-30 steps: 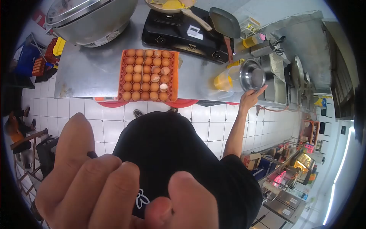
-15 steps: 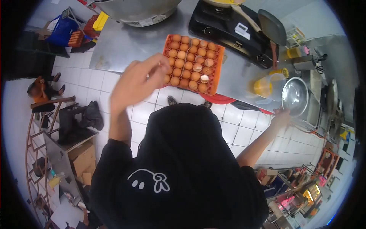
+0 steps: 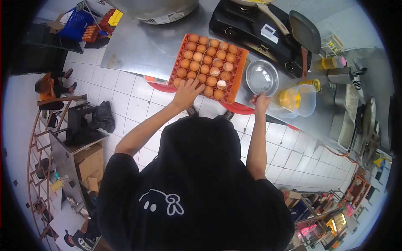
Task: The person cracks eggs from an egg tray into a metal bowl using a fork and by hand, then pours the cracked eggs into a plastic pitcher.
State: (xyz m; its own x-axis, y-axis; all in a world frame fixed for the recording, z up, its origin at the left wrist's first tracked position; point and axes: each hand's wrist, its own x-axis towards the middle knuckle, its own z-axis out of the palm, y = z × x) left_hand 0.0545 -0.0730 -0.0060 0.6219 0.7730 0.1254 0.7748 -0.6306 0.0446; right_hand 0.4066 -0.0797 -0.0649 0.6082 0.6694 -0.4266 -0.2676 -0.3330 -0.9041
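Observation:
An orange egg tray (image 3: 240, 77) full of brown eggs (image 3: 194, 65) sits at the near edge of the steel counter. Several cracked shells, some showing white insides, stand in its right-hand cells. A thin metal utensil (image 3: 203, 56) lies across the eggs. My left hand (image 3: 188, 94) rests over the tray's near row, fingers apart and touching eggs; their tips are partly hidden. To the tray's right, my right hand (image 3: 262, 102) grips the near rim of a shiny metal bowl (image 3: 262, 78). Right of the bowl is a clear plastic jug (image 3: 309, 100) with yellow liquid.
A black portable gas stove (image 3: 251, 35) stands behind, with a pan on it and a dark square pan (image 3: 304, 31) beside it. A large metal pot (image 3: 159, 10) is at the back left. One person (image 3: 52, 90) sits at far left; another is at lower left.
My right hand has brought the metal bowl leftward, from beyond the jug to beside the egg tray. My left hand has lowered from above the tray's left side onto its near eggs.

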